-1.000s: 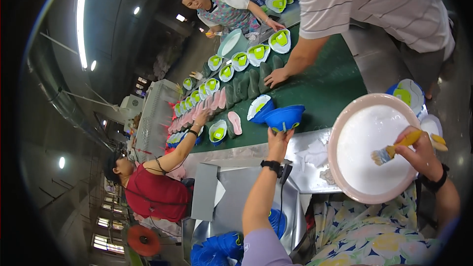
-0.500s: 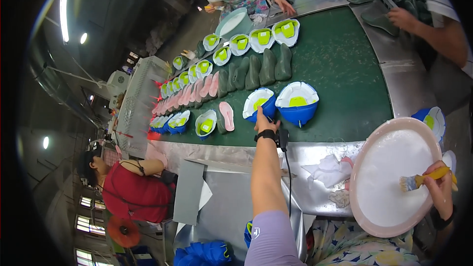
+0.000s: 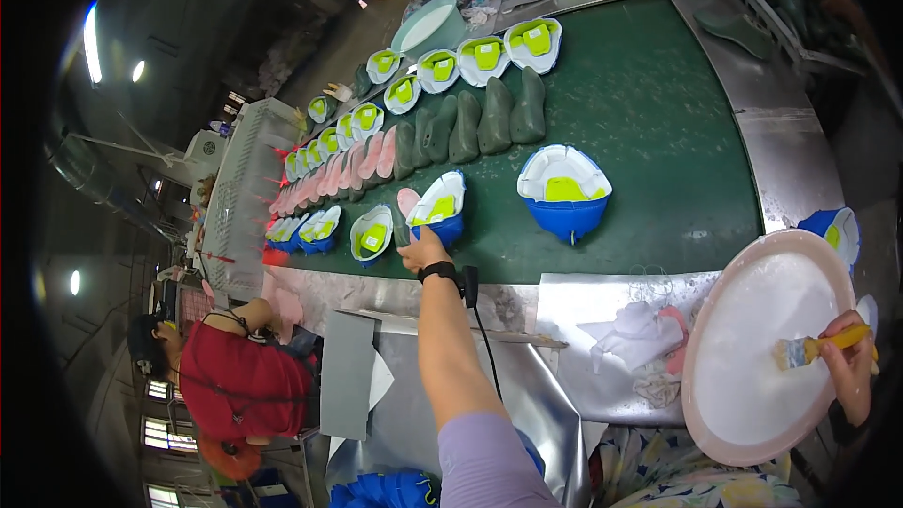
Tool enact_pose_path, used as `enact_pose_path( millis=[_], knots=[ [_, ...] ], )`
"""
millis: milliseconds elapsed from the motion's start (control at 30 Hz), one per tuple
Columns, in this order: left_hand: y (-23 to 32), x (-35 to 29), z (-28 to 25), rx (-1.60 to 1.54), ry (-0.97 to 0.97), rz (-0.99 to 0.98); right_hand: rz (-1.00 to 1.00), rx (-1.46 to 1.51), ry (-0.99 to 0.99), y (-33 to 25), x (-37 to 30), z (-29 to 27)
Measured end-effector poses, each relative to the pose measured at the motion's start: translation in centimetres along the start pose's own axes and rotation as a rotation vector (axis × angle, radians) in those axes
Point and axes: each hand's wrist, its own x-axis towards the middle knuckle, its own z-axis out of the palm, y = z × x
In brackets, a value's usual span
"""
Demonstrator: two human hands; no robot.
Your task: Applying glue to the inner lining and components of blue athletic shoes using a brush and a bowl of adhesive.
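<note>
A tube light (image 3: 91, 42) glares amid dimness beyond the left edge of the tabletop (image 3: 649, 113); fisheye distortion bends the blackened rim.

Bare green surface (image 3: 658, 103) spreads across the right half of the worktable, giving a hand wide room to pass. One blue-and-white shoe upper (image 3: 564, 216) stands in it, with open lanes on both sides. To its left, the left hand (image 3: 423, 252) touches another upper (image 3: 439, 210), crowded by neighbouring pieces. Beyond, closely set dark foot forms (image 3: 498, 119) block the way across. Nearer the wearer, a crumpled white cloth (image 3: 628, 339) and a wide pink basin (image 3: 689, 367) obstruct the right side; a black cord (image 3: 489, 348) hangs beside the left forearm.
</note>
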Motion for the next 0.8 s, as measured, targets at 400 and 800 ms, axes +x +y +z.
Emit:
enact_pose_path(
  millis=[400, 800],
  knots=[
    [-2.5, -20.9, 3.9, -0.160, -1.073, -0.165, -0.090, -0.008, -0.033, 1.0, -1.3, -0.7],
    [1.1, -12.5, -0.9, 0.103, -0.398, -0.059, -0.114, 0.021, -0.035, 2.8, -1.5, -2.0]
  ],
)
